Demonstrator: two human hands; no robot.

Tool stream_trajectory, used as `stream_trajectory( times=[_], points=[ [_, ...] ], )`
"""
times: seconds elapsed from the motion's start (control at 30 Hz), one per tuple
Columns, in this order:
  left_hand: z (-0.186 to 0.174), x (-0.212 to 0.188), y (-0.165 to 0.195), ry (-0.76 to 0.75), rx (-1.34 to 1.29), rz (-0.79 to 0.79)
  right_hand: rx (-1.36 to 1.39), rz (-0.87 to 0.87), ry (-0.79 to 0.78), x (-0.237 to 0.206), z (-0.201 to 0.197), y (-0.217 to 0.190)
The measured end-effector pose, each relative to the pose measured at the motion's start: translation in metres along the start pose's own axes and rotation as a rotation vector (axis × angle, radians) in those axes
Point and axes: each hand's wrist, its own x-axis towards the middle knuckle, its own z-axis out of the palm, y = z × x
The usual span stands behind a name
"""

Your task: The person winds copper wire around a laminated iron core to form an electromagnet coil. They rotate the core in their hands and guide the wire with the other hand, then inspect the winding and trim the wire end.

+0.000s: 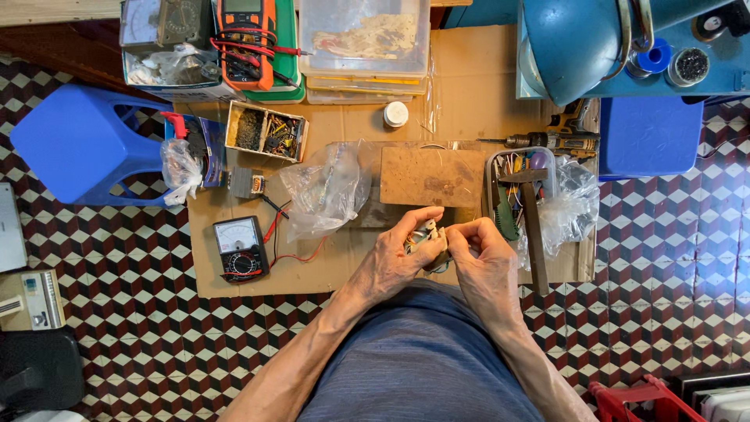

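Note:
Both hands meet over the cardboard sheet [328, 270] just in front of my body. My left hand [394, 262] cups a small electrical part [428, 234] with pale casing and coloured wires. My right hand [483, 254] pinches the same part from the right with fingertips closed on it. Much of the part is hidden by my fingers. A brown wooden block [431, 177] lies just beyond the hands, and a hammer [533, 227] rests right of them.
An analog multimeter [241, 248] with red and black leads, crumpled clear plastic bag [324, 187], box of small parts [266, 131], orange digital meter [246, 39], clear plastic boxes [363, 47], tub of wires [516, 184], drill [551, 141], blue stool [78, 144], blue metal machine [594, 43].

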Motion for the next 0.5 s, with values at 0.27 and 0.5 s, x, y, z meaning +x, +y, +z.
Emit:
stream_trajectory(
  times=[0.27, 0.5],
  points=[
    [-0.003, -0.001, 0.000, -0.085, 0.167, -0.090, -0.204, -0.102, 0.068, -0.006, 0.002, -0.006],
    [-0.004, 0.010, -0.002, -0.085, 0.001, -0.159, -0.250, -0.282, 0.052, -0.005, 0.003, -0.013]
  ],
)
